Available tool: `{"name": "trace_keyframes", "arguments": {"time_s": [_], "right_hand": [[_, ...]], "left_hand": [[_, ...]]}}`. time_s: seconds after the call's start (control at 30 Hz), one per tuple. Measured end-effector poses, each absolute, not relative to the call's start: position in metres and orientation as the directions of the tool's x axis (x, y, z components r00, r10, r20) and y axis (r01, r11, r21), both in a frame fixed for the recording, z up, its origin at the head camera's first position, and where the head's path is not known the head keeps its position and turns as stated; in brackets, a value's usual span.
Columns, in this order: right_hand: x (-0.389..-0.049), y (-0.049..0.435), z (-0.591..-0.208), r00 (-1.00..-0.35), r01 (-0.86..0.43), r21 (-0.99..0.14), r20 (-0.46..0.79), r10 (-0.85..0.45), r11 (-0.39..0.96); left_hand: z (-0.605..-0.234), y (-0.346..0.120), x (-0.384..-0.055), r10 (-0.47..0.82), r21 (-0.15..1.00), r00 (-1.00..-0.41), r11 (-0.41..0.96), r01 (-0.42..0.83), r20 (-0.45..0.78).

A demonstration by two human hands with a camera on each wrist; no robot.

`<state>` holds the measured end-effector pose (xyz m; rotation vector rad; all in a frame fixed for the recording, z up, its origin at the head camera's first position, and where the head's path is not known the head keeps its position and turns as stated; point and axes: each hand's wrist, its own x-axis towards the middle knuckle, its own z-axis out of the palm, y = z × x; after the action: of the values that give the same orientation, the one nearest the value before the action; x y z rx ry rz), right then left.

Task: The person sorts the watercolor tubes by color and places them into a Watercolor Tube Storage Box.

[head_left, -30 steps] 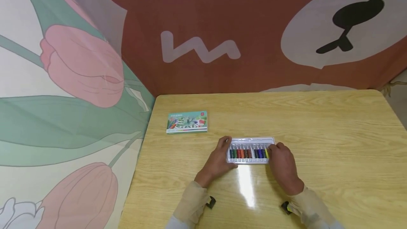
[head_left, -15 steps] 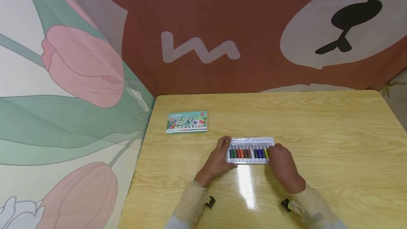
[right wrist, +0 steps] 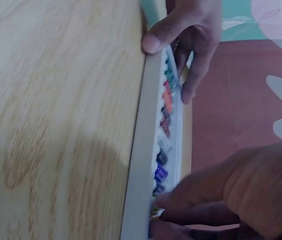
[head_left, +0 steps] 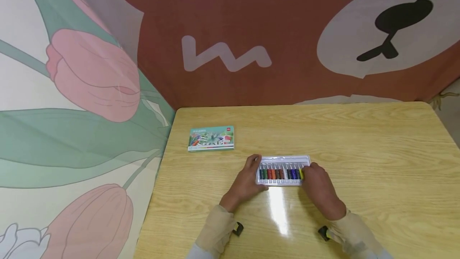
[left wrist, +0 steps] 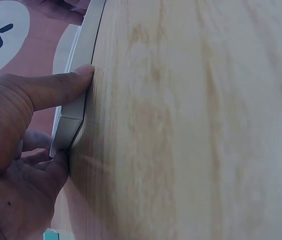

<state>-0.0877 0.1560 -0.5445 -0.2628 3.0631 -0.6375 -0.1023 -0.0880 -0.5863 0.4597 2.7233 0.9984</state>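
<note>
A white plastic tray [head_left: 284,158] lies on the table with a row of several small paint tubes [head_left: 274,174] in different colours. My left hand [head_left: 246,183] grips the tray's left end, thumb on the front side and fingers round the end, as the left wrist view shows. At the right end, my right hand [head_left: 321,192] has thumb and fingers down in the tray, pinching at the yellow paint tube [head_left: 301,174]. The fingers cover most of that tube in the right wrist view. Dark, blue, white, brown, orange, red and green tubes lie to its left.
A teal, flower-printed cardboard box [head_left: 211,138] lies on the wooden table [head_left: 377,163], behind and left of the tray. A brown cartoon-print curtain [head_left: 230,87] hangs along the back edge. A tulip-print cloth [head_left: 90,139] hangs at the left.
Hardly anything differs. My right hand has shifted very slightly left at the tray's right end; the left hand, tray and box stay where they were.
</note>
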Motion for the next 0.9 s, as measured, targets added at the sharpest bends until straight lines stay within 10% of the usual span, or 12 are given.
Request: {"name": "trace_keyframes", "arguments": {"time_s": [0.9], "right_hand": [[-0.130,0.175,-0.559,-0.809,-0.507,-0.442,-0.052,-0.586,0.740]], "left_hand": [[-0.586,-0.086,-0.102,0.377,0.632,-0.922,0.736,0.241,-0.087]]}}
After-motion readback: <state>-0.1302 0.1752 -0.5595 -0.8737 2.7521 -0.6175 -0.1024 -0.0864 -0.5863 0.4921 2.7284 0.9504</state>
